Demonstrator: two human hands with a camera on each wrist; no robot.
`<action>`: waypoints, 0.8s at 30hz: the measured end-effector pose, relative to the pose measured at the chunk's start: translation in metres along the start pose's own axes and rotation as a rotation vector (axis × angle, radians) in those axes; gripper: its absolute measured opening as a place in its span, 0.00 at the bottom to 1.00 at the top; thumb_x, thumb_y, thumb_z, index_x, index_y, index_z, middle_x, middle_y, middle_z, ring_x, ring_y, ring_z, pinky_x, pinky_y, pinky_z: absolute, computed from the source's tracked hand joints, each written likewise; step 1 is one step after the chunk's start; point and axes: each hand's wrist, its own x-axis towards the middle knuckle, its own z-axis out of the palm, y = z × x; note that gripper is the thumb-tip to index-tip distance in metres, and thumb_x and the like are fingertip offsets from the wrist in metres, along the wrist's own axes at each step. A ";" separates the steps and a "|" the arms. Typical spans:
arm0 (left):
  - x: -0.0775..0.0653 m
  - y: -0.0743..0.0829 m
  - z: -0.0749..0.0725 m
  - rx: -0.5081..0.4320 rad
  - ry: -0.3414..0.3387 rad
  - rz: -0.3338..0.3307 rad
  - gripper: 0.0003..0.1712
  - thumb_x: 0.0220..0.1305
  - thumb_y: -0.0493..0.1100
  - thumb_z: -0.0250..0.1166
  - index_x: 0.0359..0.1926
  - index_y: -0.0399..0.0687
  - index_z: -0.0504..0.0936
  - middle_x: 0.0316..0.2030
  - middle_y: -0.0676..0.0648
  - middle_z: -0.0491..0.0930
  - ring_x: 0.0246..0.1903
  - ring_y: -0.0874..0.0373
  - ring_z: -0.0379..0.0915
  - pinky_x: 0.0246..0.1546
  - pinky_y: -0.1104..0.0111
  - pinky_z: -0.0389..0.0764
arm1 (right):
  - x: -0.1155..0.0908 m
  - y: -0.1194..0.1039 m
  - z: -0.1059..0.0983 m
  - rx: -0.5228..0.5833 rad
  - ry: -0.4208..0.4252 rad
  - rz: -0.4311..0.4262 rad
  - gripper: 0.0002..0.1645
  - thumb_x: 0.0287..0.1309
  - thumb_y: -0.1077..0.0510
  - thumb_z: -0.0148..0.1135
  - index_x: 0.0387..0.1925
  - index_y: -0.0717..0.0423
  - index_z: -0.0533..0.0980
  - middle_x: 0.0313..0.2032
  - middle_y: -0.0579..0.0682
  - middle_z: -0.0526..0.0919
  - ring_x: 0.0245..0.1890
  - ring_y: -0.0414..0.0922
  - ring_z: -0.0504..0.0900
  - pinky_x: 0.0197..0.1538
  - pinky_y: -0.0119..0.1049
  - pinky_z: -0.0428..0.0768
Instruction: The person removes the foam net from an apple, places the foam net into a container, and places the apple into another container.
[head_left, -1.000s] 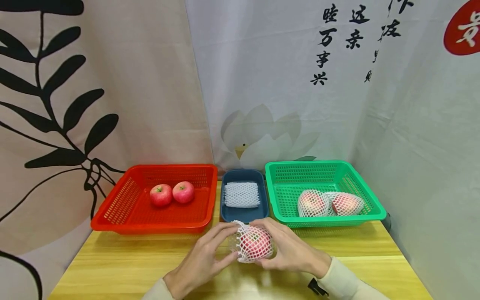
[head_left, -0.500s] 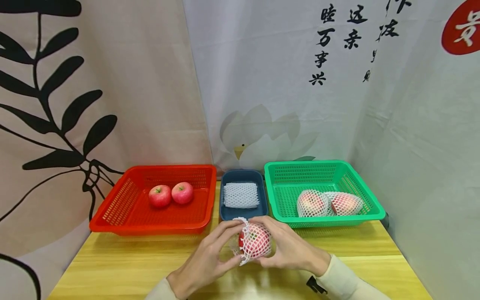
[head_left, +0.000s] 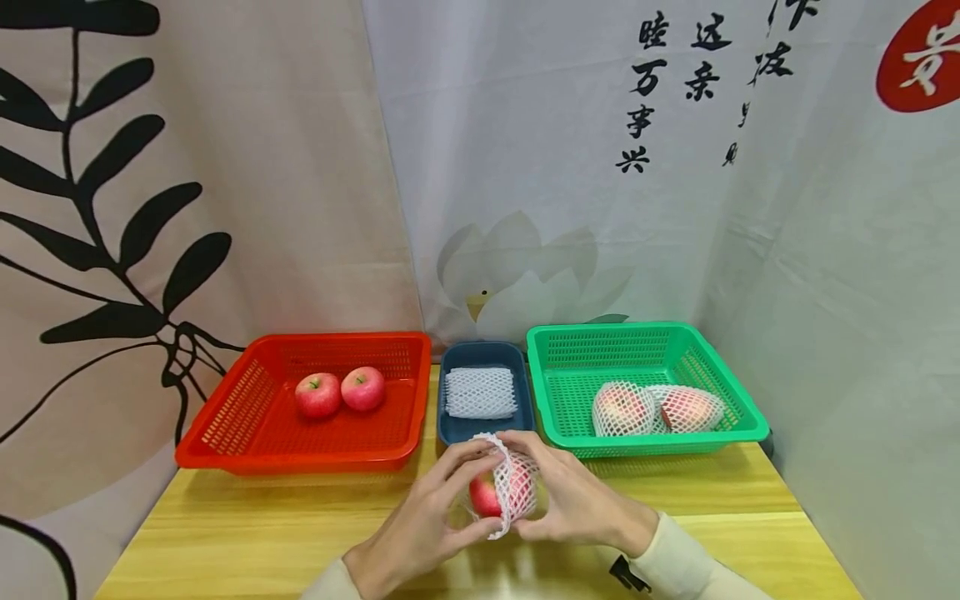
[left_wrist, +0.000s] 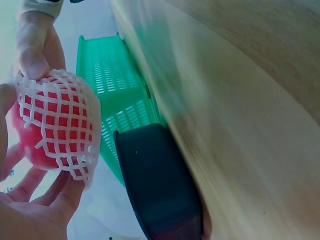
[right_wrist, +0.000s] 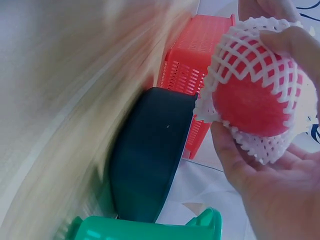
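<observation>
Between both hands, above the near part of the table, is a red apple (head_left: 483, 497) partly covered by a white foam net sleeve (head_left: 520, 492). My left hand (head_left: 438, 508) grips the net's open rim, with the fingers at its top and the thumb at its bottom. From the other side, my right hand (head_left: 581, 502) holds the apple through the net, its fingers and thumb curled round it. Bare red skin (left_wrist: 37, 142) shows beside the mesh in the left wrist view. In the right wrist view, more bare skin (right_wrist: 250, 107) shows between the net's edges.
A red basket (head_left: 247, 442) with two bare apples (head_left: 318, 395) stands back left. A small dark blue tray (head_left: 450, 432) behind the hands bears flat white foam nets (head_left: 481, 393). The green basket (head_left: 558, 408) back right contains two netted apples (head_left: 624, 408). Behind hangs a printed cloth (head_left: 525, 125).
The net's rim has moved rightward over the apple, baring its left side. My left hand has shifted slightly right with it, while my right hand keeps its hold.
</observation>
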 end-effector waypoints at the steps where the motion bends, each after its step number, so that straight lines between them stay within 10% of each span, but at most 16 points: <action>1: 0.000 0.000 0.001 0.001 -0.004 -0.004 0.49 0.66 0.51 0.89 0.83 0.54 0.78 0.79 0.45 0.77 0.75 0.48 0.81 0.81 0.79 0.74 | 0.000 0.000 0.000 0.008 0.000 -0.002 0.67 0.50 0.56 0.91 0.86 0.53 0.62 0.79 0.50 0.81 0.71 0.45 0.88 0.73 0.45 0.90; 8: -0.002 0.001 0.003 -0.032 -0.026 -0.035 0.49 0.69 0.53 0.87 0.86 0.56 0.75 0.80 0.45 0.74 0.73 0.47 0.81 0.73 0.73 0.85 | 0.000 0.000 0.001 0.048 -0.009 -0.026 0.68 0.51 0.61 0.88 0.88 0.53 0.61 0.81 0.49 0.80 0.71 0.46 0.89 0.73 0.45 0.91; 24: -0.001 -0.002 0.003 -0.056 0.054 -0.059 0.52 0.62 0.49 0.91 0.84 0.55 0.77 0.80 0.40 0.73 0.74 0.45 0.77 0.77 0.83 0.74 | 0.003 0.003 -0.006 0.001 0.058 -0.054 0.62 0.54 0.61 0.95 0.83 0.58 0.68 0.73 0.56 0.87 0.64 0.49 0.94 0.65 0.41 0.94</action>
